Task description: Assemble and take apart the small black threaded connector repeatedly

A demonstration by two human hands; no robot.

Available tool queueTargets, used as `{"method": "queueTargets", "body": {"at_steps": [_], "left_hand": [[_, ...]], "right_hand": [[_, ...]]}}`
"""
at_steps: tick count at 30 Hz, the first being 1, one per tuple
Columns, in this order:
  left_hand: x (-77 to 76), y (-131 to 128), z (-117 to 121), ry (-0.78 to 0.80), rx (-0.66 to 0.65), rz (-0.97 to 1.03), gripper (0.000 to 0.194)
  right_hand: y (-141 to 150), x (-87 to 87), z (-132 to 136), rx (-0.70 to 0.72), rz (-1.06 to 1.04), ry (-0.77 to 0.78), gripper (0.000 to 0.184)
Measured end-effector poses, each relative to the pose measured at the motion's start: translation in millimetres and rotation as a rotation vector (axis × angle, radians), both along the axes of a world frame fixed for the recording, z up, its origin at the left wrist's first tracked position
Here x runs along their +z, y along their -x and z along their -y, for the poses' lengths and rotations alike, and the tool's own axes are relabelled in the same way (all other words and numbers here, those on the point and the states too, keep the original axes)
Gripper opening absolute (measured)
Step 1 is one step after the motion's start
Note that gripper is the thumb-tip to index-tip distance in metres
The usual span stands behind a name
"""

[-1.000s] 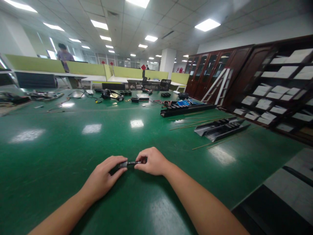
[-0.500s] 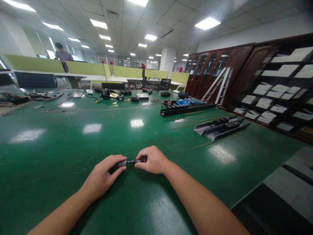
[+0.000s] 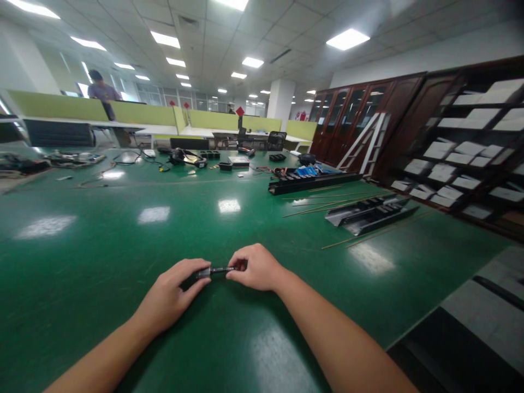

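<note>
In the head view my left hand [image 3: 176,289] is closed on a small dark cylinder [image 3: 203,273], its thumb and fingers on either side. From the cylinder's right end a thin dark shaft [image 3: 220,269] runs across to my right hand [image 3: 254,267]. The thumb and fingertips of that hand pinch the shaft's far end, and they cover it. Both hands are low over the green tabletop [image 3: 196,234], near its middle. The exact kind of the cylinder with its shaft is too small to make out.
Black metal channels [image 3: 313,183] and thin rods [image 3: 323,207] lie to the right. Cables, small black boxes [image 3: 225,166] and electronic parts line the far side. A white ladder [image 3: 364,142] leans by dark cabinets. A person [image 3: 102,93] stands beyond the green partitions.
My hands have drawn very slightly apart, and a little more of the shaft shows between them. In the background, the person at left has shifted left and a person in red is no longer visible.
</note>
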State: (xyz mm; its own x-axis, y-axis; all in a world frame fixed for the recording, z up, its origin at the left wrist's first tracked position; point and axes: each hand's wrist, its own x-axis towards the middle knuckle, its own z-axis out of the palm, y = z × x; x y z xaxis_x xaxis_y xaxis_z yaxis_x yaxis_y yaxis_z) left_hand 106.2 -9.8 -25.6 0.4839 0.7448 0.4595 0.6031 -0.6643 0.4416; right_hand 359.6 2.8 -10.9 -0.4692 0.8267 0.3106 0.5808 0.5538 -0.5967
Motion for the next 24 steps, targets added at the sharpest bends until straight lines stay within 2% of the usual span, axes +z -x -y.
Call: {"method": "queueTargets", "body": {"at_steps": [24], "left_hand": [[-1.5, 1.4, -1.6, 0.031, 0.022, 0.012, 0.032]], "right_hand": [[-4.0, 1.3, -0.9, -0.019, 0.020, -0.011, 0.015]]}}
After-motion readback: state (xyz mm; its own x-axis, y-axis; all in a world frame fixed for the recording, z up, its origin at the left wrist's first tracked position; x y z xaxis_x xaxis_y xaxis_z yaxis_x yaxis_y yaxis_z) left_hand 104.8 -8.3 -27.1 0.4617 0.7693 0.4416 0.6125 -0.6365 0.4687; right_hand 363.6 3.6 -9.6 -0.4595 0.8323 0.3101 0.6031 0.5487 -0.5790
